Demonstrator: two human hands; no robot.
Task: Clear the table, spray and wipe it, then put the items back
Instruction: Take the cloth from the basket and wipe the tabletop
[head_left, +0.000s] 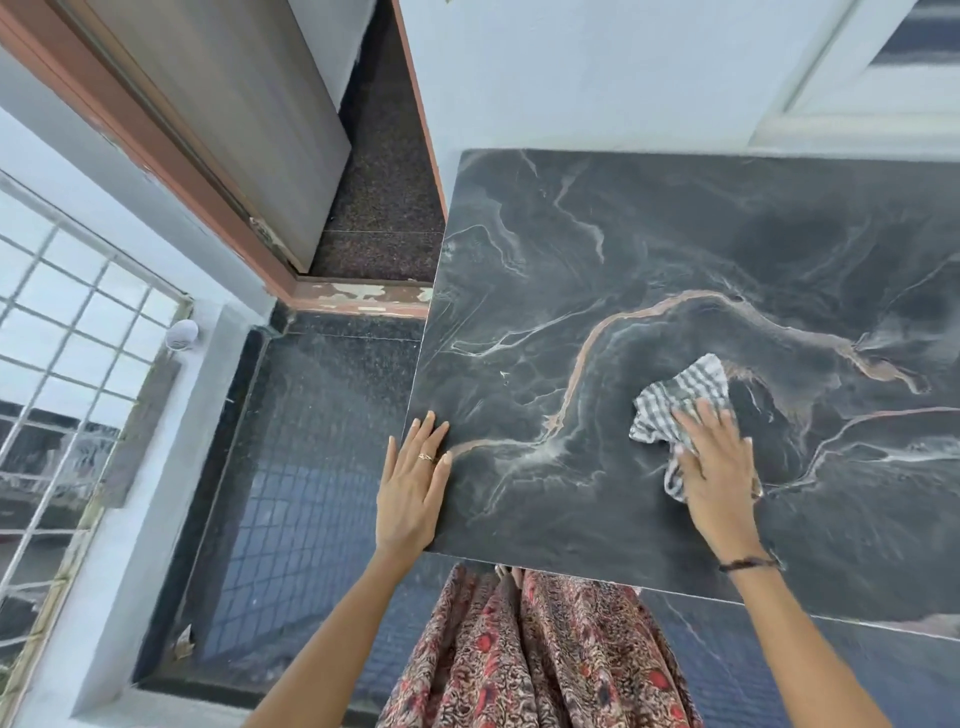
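While the left hand (413, 486) lies flat and open on the near-left corner of the dark marble table (649, 249), the right hand (719, 465) presses, fingers spread, on a checked cloth (680, 397) bunched on the table's near middle, well right of that corner.

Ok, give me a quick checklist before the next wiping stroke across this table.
1. Cloth under the right hand: ok, the checked cloth is pressed flat on the table.
2. Left hand steadying the table: ok, flat at its left edge, holding nothing.
3. Path clear of items: ok, nothing else lies on the visible marble top.
4. Surface sprayed and wet: cannot tell.
5. Far right of the table: cannot tell, it runs out of view.
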